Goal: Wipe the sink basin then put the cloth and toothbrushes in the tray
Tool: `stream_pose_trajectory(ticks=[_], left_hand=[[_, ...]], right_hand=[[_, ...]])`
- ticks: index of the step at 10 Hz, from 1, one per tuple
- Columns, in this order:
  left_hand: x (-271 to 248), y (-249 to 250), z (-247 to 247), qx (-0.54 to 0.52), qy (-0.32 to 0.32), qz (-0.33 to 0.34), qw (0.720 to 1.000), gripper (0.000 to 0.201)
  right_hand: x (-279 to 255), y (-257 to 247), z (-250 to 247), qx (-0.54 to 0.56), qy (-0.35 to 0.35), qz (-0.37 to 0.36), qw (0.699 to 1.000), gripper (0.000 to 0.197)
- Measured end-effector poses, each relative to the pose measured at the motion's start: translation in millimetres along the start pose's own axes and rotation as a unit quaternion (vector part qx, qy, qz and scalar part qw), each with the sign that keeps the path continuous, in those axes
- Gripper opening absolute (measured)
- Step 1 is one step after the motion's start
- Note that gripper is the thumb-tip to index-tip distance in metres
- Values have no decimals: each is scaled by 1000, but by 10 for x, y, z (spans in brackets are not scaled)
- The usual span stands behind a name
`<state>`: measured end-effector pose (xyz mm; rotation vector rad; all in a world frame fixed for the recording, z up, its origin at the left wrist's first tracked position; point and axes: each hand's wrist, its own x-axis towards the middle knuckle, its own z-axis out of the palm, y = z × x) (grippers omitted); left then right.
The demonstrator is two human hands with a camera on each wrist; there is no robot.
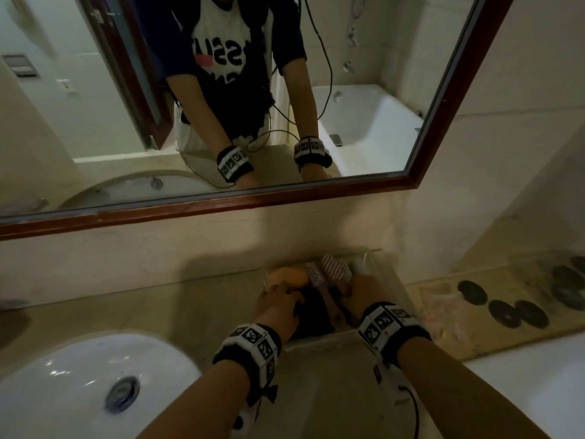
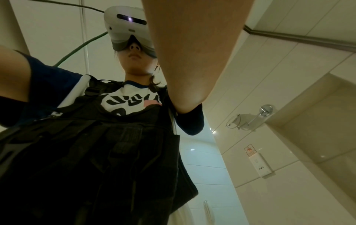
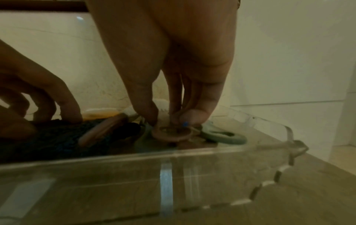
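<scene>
A clear tray (image 1: 316, 343) (image 3: 134, 175) stands on the counter against the wall. A dark cloth (image 1: 313, 316) (image 3: 48, 137) lies in it, with a brown toothbrush handle (image 3: 104, 129) across the cloth. My left hand (image 1: 278, 296) (image 3: 63, 109) presses its fingertips on the cloth. My right hand (image 1: 361, 288) (image 3: 165, 120) reaches down into the tray's right side and pinches a brown toothbrush with a ring-shaped end (image 3: 169, 134). A green ring-ended toothbrush (image 3: 223, 135) lies beside it. The left wrist view shows only my torso and arm.
The white sink basin (image 1: 79, 375) with its drain (image 1: 122, 392) sits at the lower left. An orange item (image 1: 288, 275) and striped packets (image 1: 332, 267) fill the tray's far end. Dark round discs (image 1: 506, 312) lie on a ledge to the right. A framed mirror (image 1: 221, 204) hangs above.
</scene>
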<state>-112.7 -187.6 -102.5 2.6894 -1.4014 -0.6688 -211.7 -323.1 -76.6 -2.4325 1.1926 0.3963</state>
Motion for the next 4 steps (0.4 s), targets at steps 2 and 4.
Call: stream_pose_trajectory(ticks=[2,4], left_hand=[[-2,10,-46,1,-24,-3,1000,43],[-126,-33,-243,-77,-6,-15,997,38]], right_hand=[[71,17,24,-39,-15,-4,999,28],[-80,29,-68,17,40,-39,998,36]])
